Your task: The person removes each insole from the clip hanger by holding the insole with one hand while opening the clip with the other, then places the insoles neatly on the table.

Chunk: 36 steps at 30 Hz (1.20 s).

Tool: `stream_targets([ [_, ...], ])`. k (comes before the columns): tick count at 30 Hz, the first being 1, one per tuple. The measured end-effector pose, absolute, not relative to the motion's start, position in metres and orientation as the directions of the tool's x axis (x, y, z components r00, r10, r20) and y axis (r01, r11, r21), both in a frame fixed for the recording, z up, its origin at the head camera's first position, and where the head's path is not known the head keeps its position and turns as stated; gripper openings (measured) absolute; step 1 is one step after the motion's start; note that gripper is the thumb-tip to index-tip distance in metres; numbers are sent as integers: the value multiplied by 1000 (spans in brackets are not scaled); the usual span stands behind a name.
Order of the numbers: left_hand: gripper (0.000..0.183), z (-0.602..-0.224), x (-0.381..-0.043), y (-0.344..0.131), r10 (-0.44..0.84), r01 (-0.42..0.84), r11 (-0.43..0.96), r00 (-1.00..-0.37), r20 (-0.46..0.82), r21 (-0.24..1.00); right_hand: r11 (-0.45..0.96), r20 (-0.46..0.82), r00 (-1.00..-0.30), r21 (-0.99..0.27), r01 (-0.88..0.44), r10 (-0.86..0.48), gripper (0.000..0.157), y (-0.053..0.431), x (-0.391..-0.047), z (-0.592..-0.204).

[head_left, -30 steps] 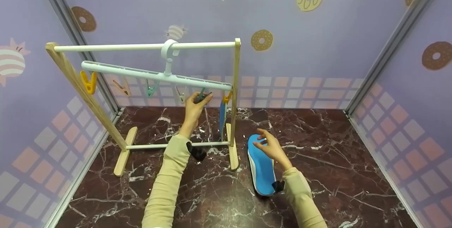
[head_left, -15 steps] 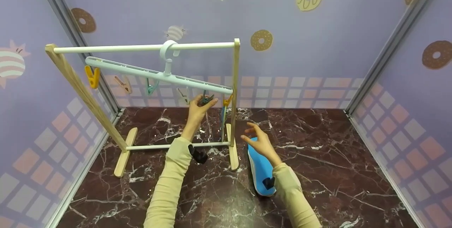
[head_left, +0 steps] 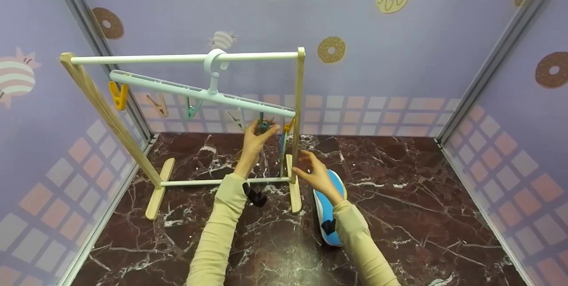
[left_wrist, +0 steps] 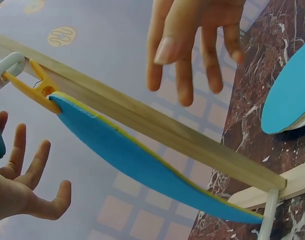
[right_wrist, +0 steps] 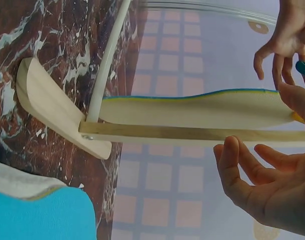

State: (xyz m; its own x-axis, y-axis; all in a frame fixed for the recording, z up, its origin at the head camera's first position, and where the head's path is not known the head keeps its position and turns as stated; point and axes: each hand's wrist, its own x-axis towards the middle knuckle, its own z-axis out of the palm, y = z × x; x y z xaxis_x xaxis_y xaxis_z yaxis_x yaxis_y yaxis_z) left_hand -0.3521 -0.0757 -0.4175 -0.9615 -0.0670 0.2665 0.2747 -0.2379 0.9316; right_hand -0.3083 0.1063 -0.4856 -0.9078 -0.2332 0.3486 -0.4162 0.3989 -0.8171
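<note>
My left hand (head_left: 252,146) pinches a dark teal clothespin (head_left: 264,124) hanging under the pale hanger (head_left: 177,88), its other fingers spread loosely. To its right, a yellow clothespin (left_wrist: 42,91) at the hanger's lowered end grips a blue insole (left_wrist: 142,155), which hangs down beside the rack's right post (left_wrist: 192,147). My right hand (head_left: 316,176) holds nothing, its fingers parted and slightly bent near that post. Beneath the right wrist lies a second blue insole (head_left: 327,215) with a whitish edge, partly covered by the arm in the head view.
The wooden rack (head_left: 120,131) carries the tilted hanger on its white top bar (head_left: 146,59). More clothespins hang left, including a yellow one (head_left: 119,96) and a teal one (head_left: 191,109). Patterned walls (head_left: 284,20) enclose the dark marbled surface (head_left: 408,224).
My right hand has moved left, from over the lying insole to the rack's right post. The hanger's right end has dipped slightly, and my left hand has shifted a little right with the teal clothespin.
</note>
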Motion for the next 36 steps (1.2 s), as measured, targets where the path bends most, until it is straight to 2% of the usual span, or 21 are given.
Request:
stream_targets([
  [5,31,-422,-352,-69,-49,287,-313,-957,287,905,408,345,-905,-810,-421,-249,59,101,-309,-484],
  [11,37,-428,-353,-63,-28,317,-309,-945,325,897,432,322,-917,-811,-395,-234,60,93,-310,-482],
  [20,45,-430,-353,-58,-14,345,-346,-932,363,872,428,346,-898,-792,-435,-272,65,84,-315,-484],
  [30,52,-431,-346,-56,-5,348,-332,-930,367,877,427,411,-864,-752,-502,-291,68,75,-318,-485],
  [36,49,-430,-346,-55,-6,333,-315,-937,349,889,420,421,-857,-749,-513,-297,66,71,-320,-488],
])
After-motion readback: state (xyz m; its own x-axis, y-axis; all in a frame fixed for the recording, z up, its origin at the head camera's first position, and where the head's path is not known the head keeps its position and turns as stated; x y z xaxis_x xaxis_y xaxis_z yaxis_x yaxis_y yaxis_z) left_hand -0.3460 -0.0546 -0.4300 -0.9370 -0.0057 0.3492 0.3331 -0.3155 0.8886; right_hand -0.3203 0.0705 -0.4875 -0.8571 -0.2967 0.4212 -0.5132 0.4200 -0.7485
